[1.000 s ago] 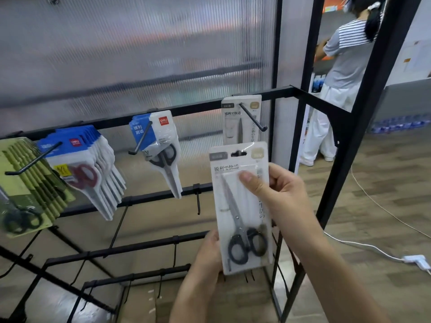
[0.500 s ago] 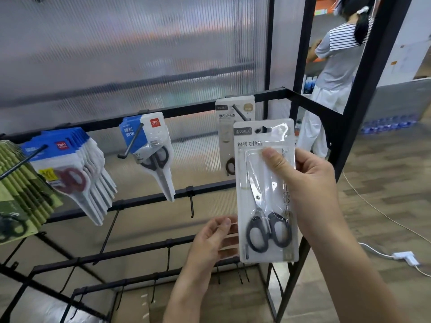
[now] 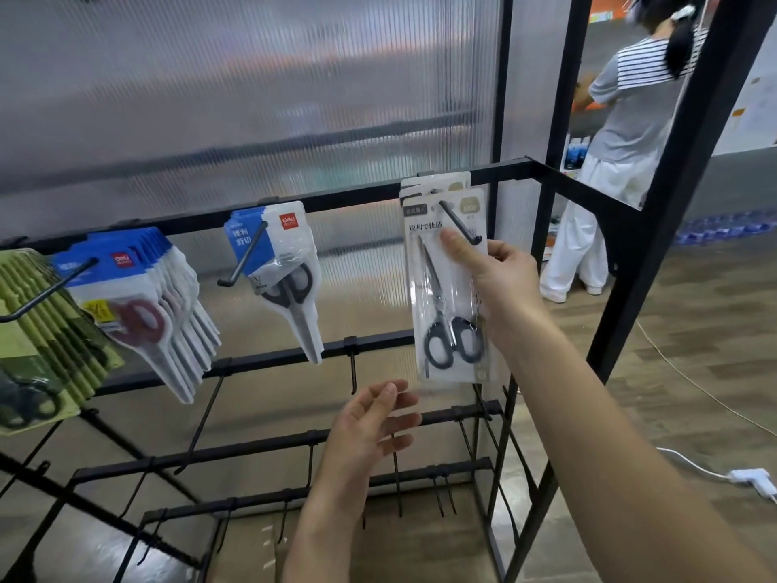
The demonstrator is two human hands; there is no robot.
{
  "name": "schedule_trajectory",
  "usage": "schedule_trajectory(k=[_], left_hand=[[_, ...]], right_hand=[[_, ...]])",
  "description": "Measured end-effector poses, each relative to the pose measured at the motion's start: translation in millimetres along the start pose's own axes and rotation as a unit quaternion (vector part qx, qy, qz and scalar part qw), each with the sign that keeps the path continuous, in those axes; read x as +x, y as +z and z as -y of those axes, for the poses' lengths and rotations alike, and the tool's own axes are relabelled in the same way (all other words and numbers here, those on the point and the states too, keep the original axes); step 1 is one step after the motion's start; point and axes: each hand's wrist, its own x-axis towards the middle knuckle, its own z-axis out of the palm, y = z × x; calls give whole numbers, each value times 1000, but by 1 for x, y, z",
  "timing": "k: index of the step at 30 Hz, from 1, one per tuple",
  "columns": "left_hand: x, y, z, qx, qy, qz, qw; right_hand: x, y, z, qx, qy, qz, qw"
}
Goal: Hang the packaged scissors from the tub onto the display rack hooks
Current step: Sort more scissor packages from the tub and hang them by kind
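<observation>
A white pack of black-handled scissors point(image 3: 447, 296) hangs on the rightmost top hook point(image 3: 460, 223) of the black display rack point(image 3: 357, 195), in front of another pack of the same kind. My right hand point(image 3: 500, 279) pinches this pack, thumb on its front and fingers behind. My left hand point(image 3: 374, 427) hovers below the pack with relaxed fingers, holding nothing. The tub is out of view.
Blue-and-white scissor packs point(image 3: 277, 263) hang on the middle hook, a thick row of them point(image 3: 134, 296) further left, and green packs point(image 3: 38, 330) at the far left. Lower rails carry bare hooks point(image 3: 353, 363). A person point(image 3: 622, 140) stands behind the rack. A white cable point(image 3: 714, 473) lies on the floor.
My right hand lifted the pack up and left, and its hole now sits on the rightmost hook. My left hand let go of the pack's bottom and stays below it.
</observation>
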Motion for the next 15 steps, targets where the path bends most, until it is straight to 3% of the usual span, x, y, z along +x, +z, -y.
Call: schedule_trajectory(k=[5,15], left_hand=[[2,0,-1,10,-2,-5,1000],[-9,-14,3,24,-6,-40,999]], right_hand=[[25,12,4,-22,49,-23,998],[46,22,-14,-157,51,-108,980]])
